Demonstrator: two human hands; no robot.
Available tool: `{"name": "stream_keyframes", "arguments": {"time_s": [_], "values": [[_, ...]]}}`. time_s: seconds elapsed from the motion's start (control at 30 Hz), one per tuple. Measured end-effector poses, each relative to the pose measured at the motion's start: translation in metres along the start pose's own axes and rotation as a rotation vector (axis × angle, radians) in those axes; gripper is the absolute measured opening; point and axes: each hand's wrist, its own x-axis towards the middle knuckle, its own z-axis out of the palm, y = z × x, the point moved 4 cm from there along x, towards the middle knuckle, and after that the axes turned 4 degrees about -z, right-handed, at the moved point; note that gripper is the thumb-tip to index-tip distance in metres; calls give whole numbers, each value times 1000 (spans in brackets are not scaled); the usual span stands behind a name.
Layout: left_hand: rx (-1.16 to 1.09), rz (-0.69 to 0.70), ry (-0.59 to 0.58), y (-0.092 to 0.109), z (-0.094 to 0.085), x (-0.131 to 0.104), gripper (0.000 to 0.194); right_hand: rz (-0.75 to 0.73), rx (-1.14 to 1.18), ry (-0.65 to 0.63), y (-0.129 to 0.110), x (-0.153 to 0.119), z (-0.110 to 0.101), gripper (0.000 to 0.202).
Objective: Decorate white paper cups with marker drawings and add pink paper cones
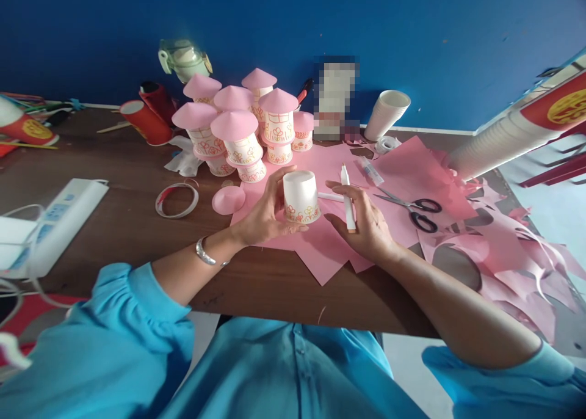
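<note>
Head view shows my left grip (262, 218) curled round the paper cup (300, 191), left of the marker (349, 211) my right grip (370, 226) loosely pinches; decorating seems in hand, and another stroke would call for bringing nib to cup.

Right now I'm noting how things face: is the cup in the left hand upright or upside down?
Upside down: in the left hand, the cup has its narrow base up, wider rim down.

Brn tbl (270, 287) | pink ppr (323, 261) | tape roll (195, 200) | wht pwr strip (68, 220)
</note>
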Motion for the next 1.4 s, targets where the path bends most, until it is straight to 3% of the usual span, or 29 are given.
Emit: {"name": "stream_keyframes", "arguments": {"time_s": [0.13,0.27,0.47,1.0,1.4], "values": [[339,112,-4,5,-1,-2,104,-7,-25,-10,-1,0,1,50],[456,158,-14,7,0,-2,100,12,-35,23,-1,-1,1,51],[445,160,15,5,-1,-2,98,-22,-80,28,4,-2,5,60],[356,126,-18,4,-3,1,100,-45,-90,-2,8,-1,9,53],[118,17,-52,1,-4,2,98,-40,-36,47,0,3,-1,33]]}}
